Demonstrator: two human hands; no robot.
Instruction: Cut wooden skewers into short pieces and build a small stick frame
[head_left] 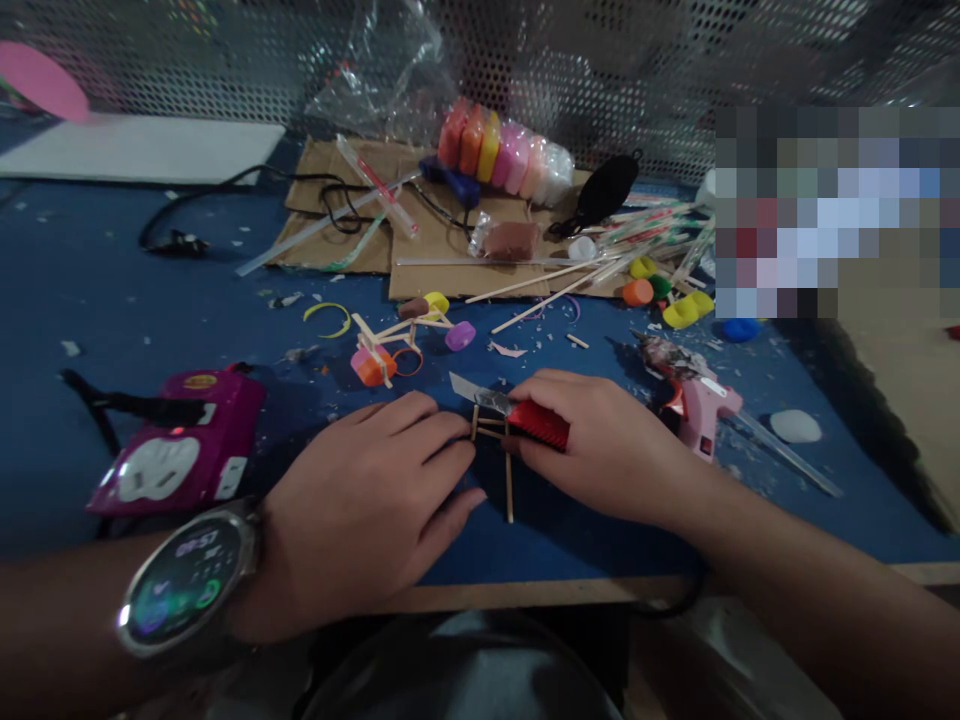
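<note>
My right hand (592,430) is closed around a red utility knife (538,424), its blade bared and pointing left. Under the knife lies a small frame of thin wooden sticks (510,490), partly covered by my fingers. My left hand (367,490) is closed, its fingertips pressing on the left end of that stick frame; the thumb lies near the table. Just beyond my hands sits a little stick-and-clay model (373,362) with orange, pink, purple and yellow pieces. A pink glue gun (701,405) rests to the right of my right hand.
A purple power strip (184,440) stands at left. Cardboard sheets (337,170) at the back carry wrapped clay (495,150), a black cord and glue sticks. Several clay lumps (686,310) lie at right. The wooden table edge (525,592) runs near me. A perforated metal panel (225,70) stands behind.
</note>
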